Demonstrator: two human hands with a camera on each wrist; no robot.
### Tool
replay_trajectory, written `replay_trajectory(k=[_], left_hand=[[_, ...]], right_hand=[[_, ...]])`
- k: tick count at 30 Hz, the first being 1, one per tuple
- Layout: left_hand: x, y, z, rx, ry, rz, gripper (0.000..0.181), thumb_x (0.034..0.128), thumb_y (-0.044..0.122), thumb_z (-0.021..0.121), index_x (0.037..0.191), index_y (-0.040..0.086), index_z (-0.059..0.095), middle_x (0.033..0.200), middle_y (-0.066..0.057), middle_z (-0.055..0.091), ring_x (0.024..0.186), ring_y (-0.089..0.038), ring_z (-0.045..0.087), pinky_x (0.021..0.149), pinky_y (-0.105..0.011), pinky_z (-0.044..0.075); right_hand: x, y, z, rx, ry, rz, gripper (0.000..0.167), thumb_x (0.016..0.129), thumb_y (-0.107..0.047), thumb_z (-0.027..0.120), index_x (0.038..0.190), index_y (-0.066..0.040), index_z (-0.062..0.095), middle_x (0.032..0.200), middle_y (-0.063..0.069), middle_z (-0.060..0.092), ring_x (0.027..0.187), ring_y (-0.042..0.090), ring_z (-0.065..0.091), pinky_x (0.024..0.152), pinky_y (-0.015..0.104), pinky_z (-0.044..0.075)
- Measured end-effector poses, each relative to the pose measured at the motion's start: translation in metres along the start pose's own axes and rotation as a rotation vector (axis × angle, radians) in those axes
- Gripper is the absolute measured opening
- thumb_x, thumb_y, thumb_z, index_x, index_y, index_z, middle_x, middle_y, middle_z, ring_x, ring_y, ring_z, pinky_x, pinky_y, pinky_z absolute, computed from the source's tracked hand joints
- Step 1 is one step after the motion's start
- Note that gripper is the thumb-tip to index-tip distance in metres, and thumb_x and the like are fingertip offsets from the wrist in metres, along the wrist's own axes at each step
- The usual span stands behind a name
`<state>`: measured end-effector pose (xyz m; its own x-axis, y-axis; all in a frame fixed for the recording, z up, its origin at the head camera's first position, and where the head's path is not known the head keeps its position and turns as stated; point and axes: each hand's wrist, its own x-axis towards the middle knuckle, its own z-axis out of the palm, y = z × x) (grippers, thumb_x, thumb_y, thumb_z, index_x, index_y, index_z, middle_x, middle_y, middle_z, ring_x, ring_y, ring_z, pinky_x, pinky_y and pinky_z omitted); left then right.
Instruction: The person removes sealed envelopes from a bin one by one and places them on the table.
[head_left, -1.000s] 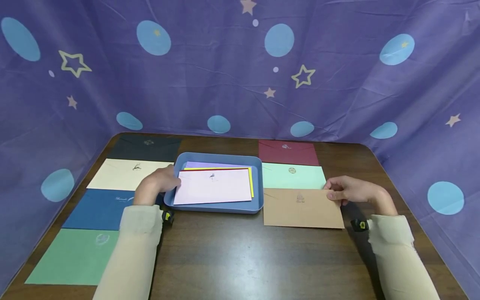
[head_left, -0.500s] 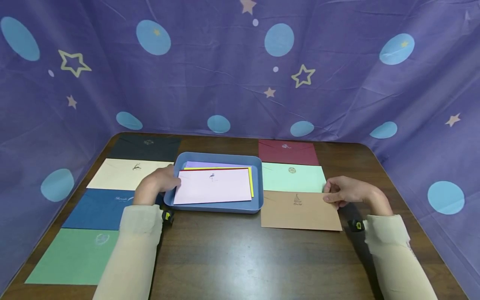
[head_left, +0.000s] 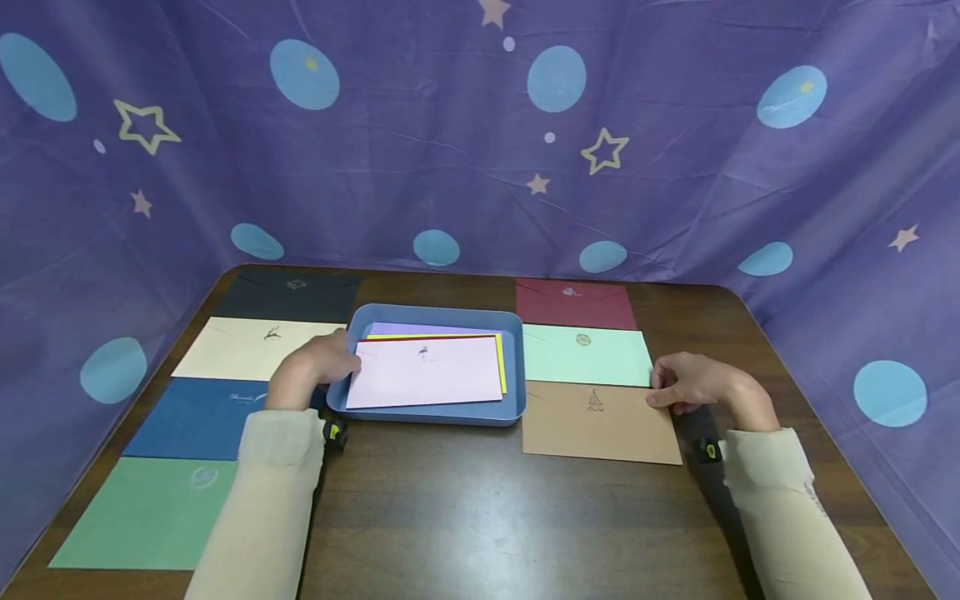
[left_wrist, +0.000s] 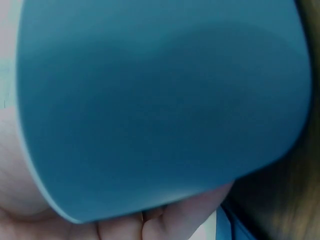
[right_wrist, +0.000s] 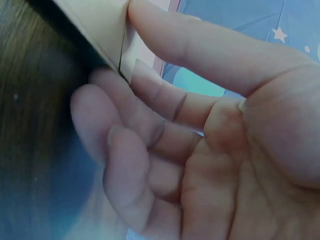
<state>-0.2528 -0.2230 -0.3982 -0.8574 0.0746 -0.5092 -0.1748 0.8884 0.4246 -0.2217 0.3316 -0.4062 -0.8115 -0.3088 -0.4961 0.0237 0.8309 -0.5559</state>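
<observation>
Head view: work on both sides of the bench [head_left: 465, 517]

On the left, the left grip [head_left: 318, 364] clasps the left side of the blue tray [head_left: 438, 313], where the pale flamingo-printed envelope [head_left: 435, 379] lies uppermost. Just to the right of this tray, the brown sailboat-printed envelope [head_left: 592, 427] is on the bench, close against the mint-green envelope [head_left: 585, 354]. The right grip [head_left: 697, 381] pinches its far right corner between thumb and fingers. In my opinion, one should align both envelopes' edges, lay this corner flat, and only afterwards loosen the thumb.
</observation>
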Motion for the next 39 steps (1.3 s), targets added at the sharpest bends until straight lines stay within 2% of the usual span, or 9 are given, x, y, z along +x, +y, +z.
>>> replay_trajectory(k=[11, 27, 34, 39], left_hand=[[0.0, 0.0, -0.001, 0.005, -0.007, -0.003, 0.065, 0.0975, 0.011, 0.055, 0.149, -0.019, 0.031, 0.113, -0.028, 0.056, 0.093, -0.035, 0.059, 0.074, -0.038, 0.05], [0.001, -0.001, 0.0, 0.003, -0.001, -0.006, 0.063, 0.0977, 0.011, 0.054, 0.149, -0.019, 0.033, 0.113, -0.027, 0.057, 0.093, -0.035, 0.059, 0.073, -0.038, 0.05], [0.0, -0.002, 0.0, -0.004, -0.005, -0.007, 0.064, 0.0975, 0.011, 0.054, 0.15, -0.019, 0.031, 0.115, -0.028, 0.056, 0.093, -0.035, 0.059, 0.073, -0.038, 0.049], [-0.001, -0.001, -0.001, -0.005, -0.005, -0.006, 0.065, 0.0976, 0.011, 0.054, 0.15, -0.019, 0.031, 0.115, -0.028, 0.055, 0.092, -0.034, 0.058, 0.073, -0.038, 0.049]], right_hand=[[0.0, -0.004, 0.003, -0.054, 0.029, -0.011, 0.03, 0.096, -0.022, 0.08, 0.101, -0.002, 0.058, 0.085, 0.006, 0.064, 0.073, 0.022, 0.064, 0.068, 0.038, 0.055], [0.003, -0.004, 0.004, -0.09, 0.049, 0.024, 0.035, 0.095, -0.023, 0.082, 0.103, -0.001, 0.056, 0.084, 0.008, 0.064, 0.074, 0.021, 0.065, 0.068, 0.036, 0.054], [-0.003, -0.006, 0.002, -0.069, 0.06, 0.011, 0.034, 0.098, -0.029, 0.078, 0.102, -0.002, 0.057, 0.085, 0.008, 0.064, 0.075, 0.021, 0.065, 0.071, 0.037, 0.056], [-0.011, -0.011, -0.003, -0.069, 0.122, -0.043, 0.032, 0.103, -0.03, 0.072, 0.108, -0.002, 0.057, 0.088, 0.008, 0.064, 0.077, 0.021, 0.064, 0.07, 0.037, 0.055]])
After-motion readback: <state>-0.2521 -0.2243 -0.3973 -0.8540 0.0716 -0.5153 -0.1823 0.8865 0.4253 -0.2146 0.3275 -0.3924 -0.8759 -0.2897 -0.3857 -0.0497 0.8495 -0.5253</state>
